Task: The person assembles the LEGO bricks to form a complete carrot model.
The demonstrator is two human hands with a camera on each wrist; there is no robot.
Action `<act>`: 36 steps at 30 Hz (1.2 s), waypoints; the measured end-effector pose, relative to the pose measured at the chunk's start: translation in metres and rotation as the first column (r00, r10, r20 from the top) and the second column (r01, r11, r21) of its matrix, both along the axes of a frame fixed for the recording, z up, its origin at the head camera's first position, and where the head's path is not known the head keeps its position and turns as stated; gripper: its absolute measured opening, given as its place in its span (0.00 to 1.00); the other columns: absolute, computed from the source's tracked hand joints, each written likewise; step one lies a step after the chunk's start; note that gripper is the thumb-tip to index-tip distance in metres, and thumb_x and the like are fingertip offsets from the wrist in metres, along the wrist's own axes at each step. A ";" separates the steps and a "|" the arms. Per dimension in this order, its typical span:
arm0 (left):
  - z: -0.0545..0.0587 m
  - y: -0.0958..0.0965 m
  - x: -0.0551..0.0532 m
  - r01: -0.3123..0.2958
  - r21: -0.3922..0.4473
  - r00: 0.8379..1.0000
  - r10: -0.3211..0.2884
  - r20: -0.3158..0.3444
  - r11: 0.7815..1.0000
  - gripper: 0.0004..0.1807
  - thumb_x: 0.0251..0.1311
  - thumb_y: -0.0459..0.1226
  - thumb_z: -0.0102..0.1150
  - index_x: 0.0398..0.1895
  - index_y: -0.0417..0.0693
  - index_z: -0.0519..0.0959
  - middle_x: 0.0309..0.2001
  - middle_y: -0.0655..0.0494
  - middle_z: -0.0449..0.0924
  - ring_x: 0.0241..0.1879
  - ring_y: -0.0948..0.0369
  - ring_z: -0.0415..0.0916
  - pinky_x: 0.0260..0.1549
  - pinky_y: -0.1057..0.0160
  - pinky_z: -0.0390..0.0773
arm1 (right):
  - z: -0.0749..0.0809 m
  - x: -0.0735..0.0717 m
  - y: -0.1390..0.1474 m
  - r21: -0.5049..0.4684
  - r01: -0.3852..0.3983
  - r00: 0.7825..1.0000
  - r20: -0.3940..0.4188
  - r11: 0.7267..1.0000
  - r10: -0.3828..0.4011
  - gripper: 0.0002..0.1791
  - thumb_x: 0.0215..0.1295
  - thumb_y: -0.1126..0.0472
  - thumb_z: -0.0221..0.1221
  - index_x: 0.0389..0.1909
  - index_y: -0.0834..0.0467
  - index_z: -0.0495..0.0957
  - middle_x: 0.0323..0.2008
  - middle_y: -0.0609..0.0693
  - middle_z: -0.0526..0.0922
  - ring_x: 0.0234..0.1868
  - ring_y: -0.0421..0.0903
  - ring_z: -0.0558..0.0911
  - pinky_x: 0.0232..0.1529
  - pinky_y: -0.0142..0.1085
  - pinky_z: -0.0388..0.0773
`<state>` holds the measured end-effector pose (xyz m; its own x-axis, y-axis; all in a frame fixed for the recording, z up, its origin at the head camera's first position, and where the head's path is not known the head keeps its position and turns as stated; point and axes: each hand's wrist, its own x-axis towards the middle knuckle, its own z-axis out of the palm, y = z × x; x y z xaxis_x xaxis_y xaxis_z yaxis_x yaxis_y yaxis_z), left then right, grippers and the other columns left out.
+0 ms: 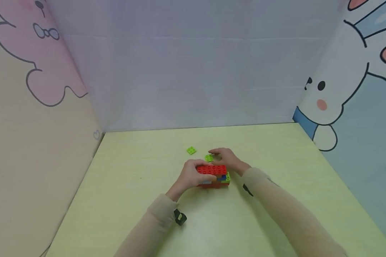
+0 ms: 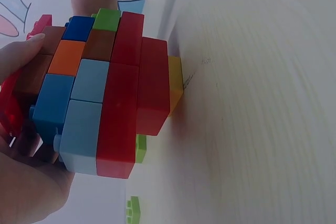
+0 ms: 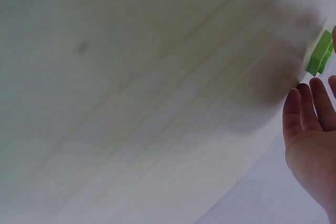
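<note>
A stacked toy-brick build (image 2: 118, 90) in red, blue, light blue, orange, brown and green stands on the table, its top a red studded layer (image 1: 216, 170). My left hand (image 1: 190, 174) grips it from the left, thumb on the near side, with the far fingers partly hidden behind it. Behind the build, my right hand (image 1: 226, 158) reaches toward a small lime-green flat brick (image 1: 209, 158), fingers extended. The right wrist view shows those fingers (image 3: 292, 111) close to the green brick (image 3: 320, 53); whether they touch it I cannot tell.
Another lime-green flat brick (image 1: 191, 150) lies farther back and to the left on the pale table (image 1: 132, 200). A grey-white panel (image 1: 196, 78) closes off the table's far edge, and cartoon-printed walls stand at both sides.
</note>
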<state>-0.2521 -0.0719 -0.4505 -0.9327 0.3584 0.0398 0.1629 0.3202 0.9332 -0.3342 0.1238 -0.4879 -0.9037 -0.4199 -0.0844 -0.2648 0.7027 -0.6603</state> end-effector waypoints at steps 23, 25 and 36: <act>0.001 0.006 0.004 0.033 0.003 0.999 -0.033 -0.034 0.999 0.18 0.43 0.43 0.77 0.39 0.51 0.85 0.34 0.61 0.80 0.34 0.60 0.75 0.29 0.61 0.76 | 0.000 -0.003 -0.006 0.059 0.008 1.000 0.004 0.998 -0.008 0.20 0.59 0.62 0.66 0.52 0.61 0.80 0.52 0.54 0.79 0.57 0.54 0.73 0.58 0.51 0.65; 0.001 0.006 0.005 0.023 -0.001 1.000 -0.023 -0.019 1.000 0.19 0.42 0.43 0.77 0.40 0.51 0.85 0.35 0.61 0.80 0.35 0.60 0.75 0.30 0.61 0.76 | -0.002 -0.002 -0.006 0.063 0.026 1.000 0.014 0.998 -0.027 0.20 0.59 0.61 0.66 0.52 0.61 0.80 0.52 0.54 0.79 0.56 0.54 0.73 0.57 0.50 0.66; 0.001 -0.001 0.002 0.006 -0.008 1.000 -0.006 0.019 1.000 0.19 0.43 0.45 0.77 0.41 0.54 0.85 0.40 0.62 0.80 0.40 0.59 0.74 0.34 0.60 0.77 | 0.012 0.009 0.004 0.011 0.062 0.997 0.036 0.998 -0.063 0.24 0.59 0.59 0.67 0.55 0.62 0.78 0.53 0.55 0.78 0.50 0.54 0.78 0.49 0.46 0.75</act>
<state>-0.2506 -0.0733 -0.4492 -0.9312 0.3641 0.0193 0.1473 0.3272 0.9334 -0.3251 0.1280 -0.4761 -0.9244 -0.3615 -0.1220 -0.1957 0.7238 -0.6617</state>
